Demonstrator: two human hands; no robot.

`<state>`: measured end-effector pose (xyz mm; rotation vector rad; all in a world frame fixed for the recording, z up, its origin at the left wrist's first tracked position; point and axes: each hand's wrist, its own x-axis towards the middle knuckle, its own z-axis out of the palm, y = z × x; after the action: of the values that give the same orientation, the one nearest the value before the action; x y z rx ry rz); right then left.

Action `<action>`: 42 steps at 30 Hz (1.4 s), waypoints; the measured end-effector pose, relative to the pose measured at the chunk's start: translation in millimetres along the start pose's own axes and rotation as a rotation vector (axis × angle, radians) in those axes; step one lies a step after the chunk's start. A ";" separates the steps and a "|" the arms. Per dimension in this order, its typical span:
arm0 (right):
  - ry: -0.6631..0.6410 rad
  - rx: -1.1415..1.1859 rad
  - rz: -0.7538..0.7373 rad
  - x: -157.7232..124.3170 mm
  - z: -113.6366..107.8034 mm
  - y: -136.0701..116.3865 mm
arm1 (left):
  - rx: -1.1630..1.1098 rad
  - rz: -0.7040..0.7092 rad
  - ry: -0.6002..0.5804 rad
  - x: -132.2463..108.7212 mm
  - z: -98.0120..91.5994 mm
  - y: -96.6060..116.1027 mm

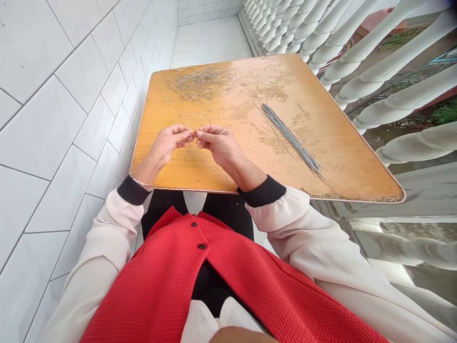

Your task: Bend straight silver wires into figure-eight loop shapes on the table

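Observation:
My left hand (170,142) and my right hand (218,143) meet fingertip to fingertip over the near part of a worn orange table (342,157). Both pinch a thin piece of wire (194,136) between them; it is too fine to see its shape. Just beyond the fingers lie a few bent wire loops (193,117). A tangled heap of wire loops (198,84) sits at the table's far left. A bundle of straight wires (291,139) lies diagonally to the right of my right hand.
A white tiled wall (64,95) runs along the left, close to the table. A white balustrade (357,43) stands at the right. White floor (210,40) shows beyond the table's far edge.

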<state>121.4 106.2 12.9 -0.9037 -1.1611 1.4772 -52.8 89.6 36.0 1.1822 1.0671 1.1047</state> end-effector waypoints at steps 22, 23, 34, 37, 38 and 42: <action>-0.285 0.079 -0.103 2.6 -14.8 -5.4 | -0.294 -0.131 -0.204 -8.2 15.6 -8.6; -0.300 0.088 -0.093 2.6 -14.3 -6.3 | -0.297 -0.135 -0.203 -8.8 16.5 -7.8; -0.314 0.199 -0.032 14.4 -16.4 3.0 | -0.341 -0.148 -0.240 -16.6 27.3 -5.6; -0.325 0.233 -0.037 14.7 -16.1 5.1 | -0.335 -0.132 -0.229 -17.5 29.0 -6.8; -0.332 0.241 -0.037 14.4 -16.1 5.2 | -0.326 -0.130 -0.220 -18.1 29.4 -6.4; -0.344 0.272 -0.038 13.4 -17.4 4.4 | -0.284 -0.111 -0.191 -20.2 29.6 -3.1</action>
<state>133.8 122.8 4.4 -0.4499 -1.1750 1.7544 -26.4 65.3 36.2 0.9682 0.7902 0.9980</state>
